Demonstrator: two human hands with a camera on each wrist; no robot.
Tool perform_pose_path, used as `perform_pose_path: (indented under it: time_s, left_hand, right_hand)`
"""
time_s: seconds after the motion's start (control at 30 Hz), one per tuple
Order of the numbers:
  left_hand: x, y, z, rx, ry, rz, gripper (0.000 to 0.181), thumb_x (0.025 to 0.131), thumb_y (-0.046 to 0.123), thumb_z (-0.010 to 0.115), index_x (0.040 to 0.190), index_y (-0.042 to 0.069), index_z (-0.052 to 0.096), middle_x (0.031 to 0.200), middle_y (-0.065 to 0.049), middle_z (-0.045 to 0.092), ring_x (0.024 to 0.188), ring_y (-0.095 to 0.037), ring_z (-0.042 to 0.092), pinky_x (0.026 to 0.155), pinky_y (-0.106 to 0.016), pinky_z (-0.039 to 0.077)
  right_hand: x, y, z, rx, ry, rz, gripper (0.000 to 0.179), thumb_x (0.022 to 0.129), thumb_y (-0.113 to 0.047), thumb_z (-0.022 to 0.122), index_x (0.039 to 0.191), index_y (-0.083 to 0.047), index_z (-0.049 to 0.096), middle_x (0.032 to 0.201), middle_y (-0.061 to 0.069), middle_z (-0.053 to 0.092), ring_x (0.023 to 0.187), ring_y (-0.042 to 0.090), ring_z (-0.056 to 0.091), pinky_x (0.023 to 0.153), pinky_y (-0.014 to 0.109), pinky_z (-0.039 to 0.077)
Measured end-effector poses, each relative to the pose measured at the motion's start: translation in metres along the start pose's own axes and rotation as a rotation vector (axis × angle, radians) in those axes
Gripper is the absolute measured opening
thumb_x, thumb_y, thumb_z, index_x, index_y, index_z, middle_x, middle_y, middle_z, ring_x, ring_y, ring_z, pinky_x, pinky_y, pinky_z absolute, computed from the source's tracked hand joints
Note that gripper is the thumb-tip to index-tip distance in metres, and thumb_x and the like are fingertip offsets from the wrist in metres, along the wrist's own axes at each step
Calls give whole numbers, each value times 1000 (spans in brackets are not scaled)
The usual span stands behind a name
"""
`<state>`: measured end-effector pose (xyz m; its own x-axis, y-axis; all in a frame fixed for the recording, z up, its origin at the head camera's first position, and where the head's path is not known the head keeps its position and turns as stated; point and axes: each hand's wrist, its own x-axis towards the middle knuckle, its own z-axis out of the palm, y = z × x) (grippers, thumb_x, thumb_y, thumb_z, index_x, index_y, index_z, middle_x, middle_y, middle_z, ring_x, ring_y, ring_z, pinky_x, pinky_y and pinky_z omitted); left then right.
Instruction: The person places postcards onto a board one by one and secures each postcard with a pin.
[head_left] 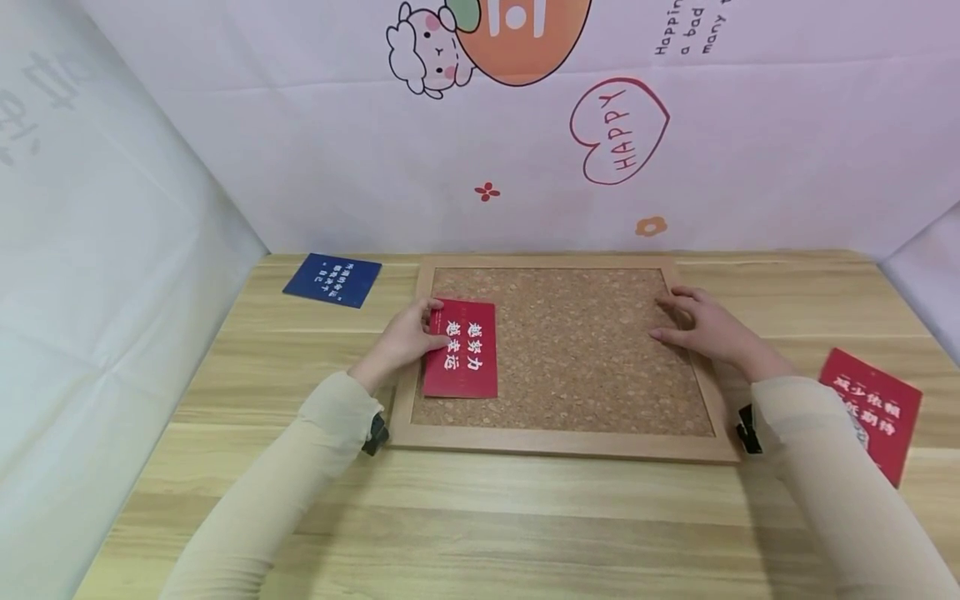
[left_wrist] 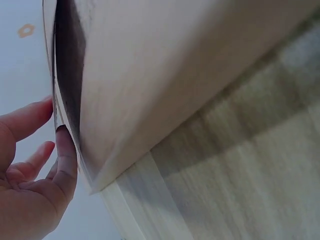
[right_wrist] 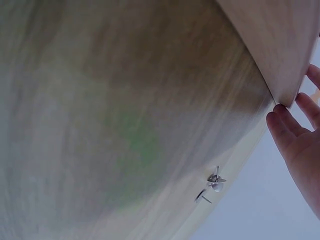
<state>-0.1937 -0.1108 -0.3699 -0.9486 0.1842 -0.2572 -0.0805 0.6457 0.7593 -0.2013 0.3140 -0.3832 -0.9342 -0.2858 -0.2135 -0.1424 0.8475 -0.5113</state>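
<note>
A wood-framed corkboard (head_left: pixel 585 350) lies flat on the table, with a red card (head_left: pixel 465 379) bearing white Chinese characters over its left side. My left hand (head_left: pixel 408 335) pinches that card along its left edge, thumb on the printed face. In the left wrist view, the fingers (left_wrist: pixel 67 155) meet the card's thin edge above the frame. Across the board, my right hand (head_left: pixel 708 332) holds the right side of the frame, thumb and forefinger reaching over the cork. Its fingertips (right_wrist: pixel 281 111) touch the frame's outer side in the right wrist view.
A blue card (head_left: pixel 333 281) lies at the back left of the table. Another red card (head_left: pixel 873 408) lies on the right, partly behind my right sleeve. Several silver pushpins (right_wrist: pixel 216 183) sit on the table beyond the frame. A white printed cloth (head_left: pixel 360 175) hangs behind the table.
</note>
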Motion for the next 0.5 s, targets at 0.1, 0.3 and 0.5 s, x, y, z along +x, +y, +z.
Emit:
perform_pose_path:
  time_s: [0.1, 0.3, 0.5]
  left_hand:
    - [0, 0, 1, 7, -3, -3, 61, 87, 3, 65, 141, 2, 38, 124, -21, 55, 104, -32, 61, 88, -36, 55]
    - [0, 0, 1, 51, -11, 3, 62, 86, 4, 66, 141, 1, 38, 126, -21, 54, 106, -33, 59, 92, -38, 52]
    - [2, -1, 1, 103, -5, 15, 63, 86, 5, 67, 142, 0, 38, 131, -22, 48, 115, -35, 54, 101, -43, 47]
  right_hand:
    - [0, 0, -1, 2, -2, 2, 76, 91, -39, 63, 145, 4, 32, 151, 36, 15, 135, 59, 17, 106, 70, 20]
    - [0, 0, -1, 8, -4, 8, 77, 90, -39, 63, 145, 4, 33, 151, 36, 14, 135, 59, 16, 107, 70, 19]
    - [1, 1, 0, 14, -1, 6, 77, 90, -40, 64, 145, 4, 33, 152, 35, 13, 136, 58, 15, 107, 71, 19]
